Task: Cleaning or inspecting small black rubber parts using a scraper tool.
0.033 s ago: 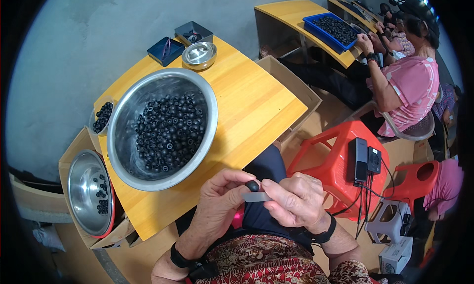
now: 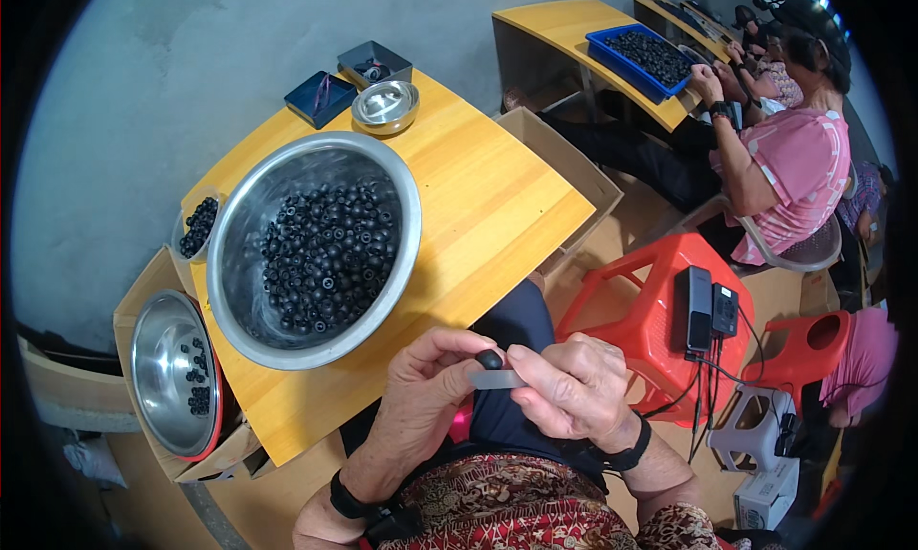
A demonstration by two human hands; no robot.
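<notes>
Between thumb and fingertips my left hand (image 2: pixel 427 389) pinches a small round black piece (image 2: pixel 490 359). My right hand (image 2: pixel 574 385) grips a flat, pale grey blade-like strip (image 2: pixel 495 381), whose free end lies just below the black piece by my left thumb. Whether the strip touches the piece I cannot tell. Both hands meet above my lap, close to the table's near edge. Beyond them on the table, a large steel bowl (image 2: pixel 409 263) holds a heap of similar black round pieces (image 2: pixel 330 249), several showing a hole.
On the yellow table (image 2: pixel 497 206) stand a small lidded metal bowl (image 2: pixel 385 105), dark trays (image 2: pixel 320 99) and a clear tub (image 2: pixel 184 239). A second steel bowl (image 2: pixel 153 378) sits at left. A red stool (image 2: pixel 612 292) with black devices is at right; a co-worker (image 2: pixel 784 158) sits beyond.
</notes>
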